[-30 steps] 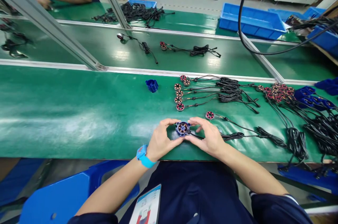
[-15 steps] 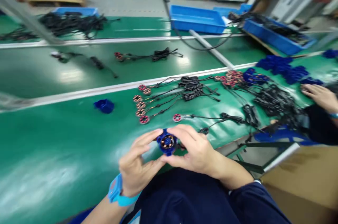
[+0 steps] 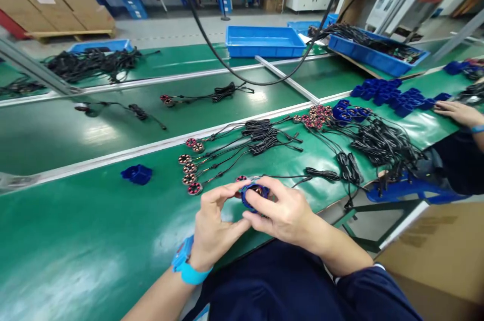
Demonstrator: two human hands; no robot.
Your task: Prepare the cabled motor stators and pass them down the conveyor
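Both hands hold one small blue round housing (image 3: 246,201) with copper motor windings inside it, low over the green bench. My left hand (image 3: 219,220) grips its left side between thumb and fingers. My right hand (image 3: 289,212) closes round the right side, its fingers lying across the front face and covering much of it. Just beyond my hands lie several wound motor stators (image 3: 189,167) with bundled black cables (image 3: 260,134). A single stator (image 3: 241,178) with its own cable sits right behind my fingertips. To the left rests a loose blue plastic housing (image 3: 138,174).
Right of centre are piled stators (image 3: 319,115), blue housings (image 3: 401,99) and a heap of black cables (image 3: 378,142). A co-worker's hand (image 3: 459,112) rests at far right. A rail (image 3: 151,147) edges the bench, with blue trays (image 3: 264,43) beyond. A cable (image 3: 212,49) hangs ahead.
The view has tilted up and shifted. My right fingers have moved across the housing's face, which was more visible before. Both hands still hold the housing.
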